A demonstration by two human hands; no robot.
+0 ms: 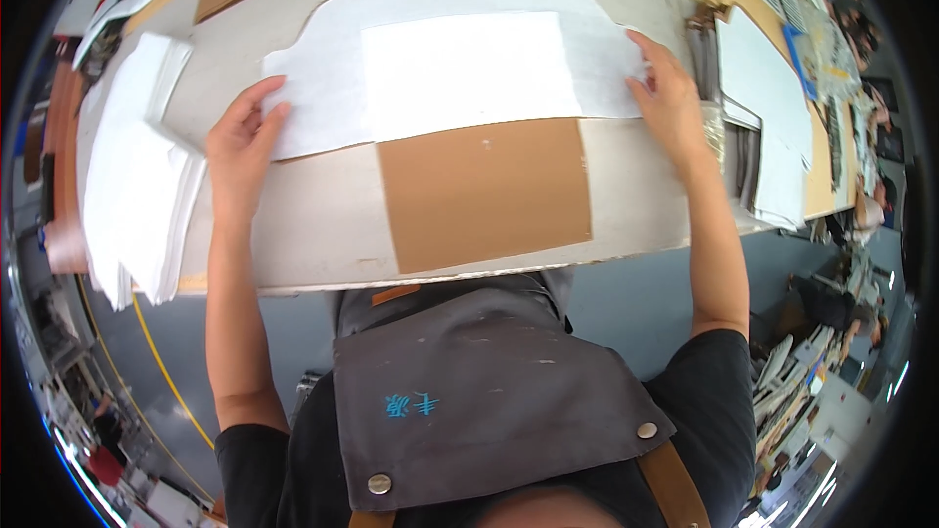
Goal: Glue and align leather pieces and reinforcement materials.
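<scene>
While both flat hands press white sheet [450, 68] | brown card [484, 191] near | paper stack [137, 196] left

Left hand [240, 142] and right hand [670, 98] flat on white fabric sheet [333, 98] above brown cardboard rectangle [484, 191].

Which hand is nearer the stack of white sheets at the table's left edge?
Left. The left hand lies just right of the stack of white sheets; the right hand is across the table.

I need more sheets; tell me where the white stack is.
The white stack lies at the table's left end in the head view, just left of the left hand.
</scene>
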